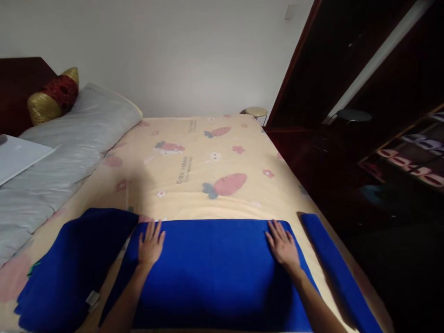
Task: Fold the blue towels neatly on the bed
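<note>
Your left hand (151, 243) lies flat, fingers spread, on the upper left corner of the blue folded cloth (215, 273) at lower centre of the frame. Your right hand (282, 244) lies flat and open on its upper right corner. The cloth rests on the bed (208, 157). A second blue cloth (69, 263) lies lower left, a blue strip (333, 263) lower right. A grey pillow (69, 143) sits upper left.

A plain white wall (194, 51) backs the bed (208, 157); a dark wooden wardrobe (364, 69), dimly lit, perhaps shelved, stands right.
</note>
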